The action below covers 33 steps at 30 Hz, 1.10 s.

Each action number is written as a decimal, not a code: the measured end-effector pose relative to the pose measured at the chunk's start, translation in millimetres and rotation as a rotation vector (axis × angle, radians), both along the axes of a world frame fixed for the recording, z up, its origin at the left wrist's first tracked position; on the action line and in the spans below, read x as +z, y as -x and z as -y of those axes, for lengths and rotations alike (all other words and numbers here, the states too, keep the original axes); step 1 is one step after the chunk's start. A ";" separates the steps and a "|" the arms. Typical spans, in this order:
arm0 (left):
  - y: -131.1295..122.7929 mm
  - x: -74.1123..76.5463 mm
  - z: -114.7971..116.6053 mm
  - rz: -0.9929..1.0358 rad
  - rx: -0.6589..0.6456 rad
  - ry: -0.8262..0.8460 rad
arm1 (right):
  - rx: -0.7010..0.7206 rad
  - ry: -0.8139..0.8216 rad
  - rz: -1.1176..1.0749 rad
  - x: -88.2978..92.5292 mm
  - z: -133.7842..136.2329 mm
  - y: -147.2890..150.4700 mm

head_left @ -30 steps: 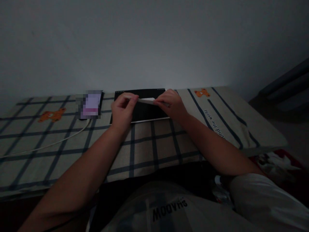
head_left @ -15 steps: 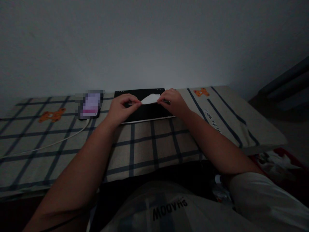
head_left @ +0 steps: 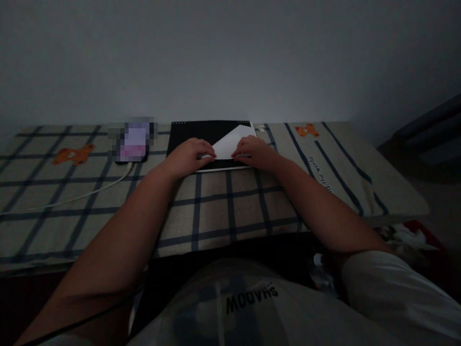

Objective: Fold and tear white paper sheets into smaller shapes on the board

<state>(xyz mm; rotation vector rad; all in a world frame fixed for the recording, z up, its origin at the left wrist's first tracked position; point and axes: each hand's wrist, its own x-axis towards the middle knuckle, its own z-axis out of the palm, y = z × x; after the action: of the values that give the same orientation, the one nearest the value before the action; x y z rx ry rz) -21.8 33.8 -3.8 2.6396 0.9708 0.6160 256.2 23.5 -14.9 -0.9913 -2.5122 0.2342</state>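
Note:
A folded piece of white paper (head_left: 227,144) lies over a black pad (head_left: 190,130) with small holes along its far edge. My left hand (head_left: 192,156) is closed on the paper's left end, thumb and fingers close together. On the right end, my right hand (head_left: 254,151) pinches the paper near its front edge. The paper slants up to a point towards the far right. My fingers hide both of its near corners.
A phone (head_left: 134,142) with a white cable (head_left: 90,193) lies to the left on the checked tablecloth (head_left: 212,211). A pale wall (head_left: 223,57) rises behind the table. Below at the right are a bottle (head_left: 322,271) and a red container (head_left: 428,240) with crumpled white stuff.
The paper has gone from being held edge-on above the pad to lying flatter on it, with more of its face showing. Both hands have come down with it.

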 end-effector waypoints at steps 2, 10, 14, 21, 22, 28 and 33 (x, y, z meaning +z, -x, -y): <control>-0.2 -0.4 -0.3 -0.001 0.010 -0.001 | 0.026 0.019 -0.019 -0.3 -1.2 -2.2; -4.2 -3.4 0.0 -0.010 0.094 -0.029 | -0.003 0.085 -0.108 -8.5 -10.5 -8.8; -6.6 -3.2 3.9 -0.063 0.158 -0.073 | -0.025 0.090 -0.128 -9.0 -13.6 -10.4; -54.4 2.6 62.1 -0.332 0.430 -0.074 | -0.019 0.071 -0.061 -6.2 -12.5 -8.2; -61.5 2.2 70.9 -0.371 0.439 -0.069 | -0.018 0.063 -0.048 -5.5 -12.1 -7.8; -71.1 -2.2 87.8 -0.482 0.432 0.002 | -0.007 0.040 0.004 -1.0 -9.3 -6.3; -65.5 -1.3 83.9 -0.480 0.419 0.025 | -0.027 0.042 -0.024 0.0 -7.4 -5.7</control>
<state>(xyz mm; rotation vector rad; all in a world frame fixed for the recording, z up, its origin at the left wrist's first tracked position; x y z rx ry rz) 43.7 -50.1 -5.1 2.6260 1.6772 0.0308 261.8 30.9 -14.9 -1.0326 -2.4801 0.2895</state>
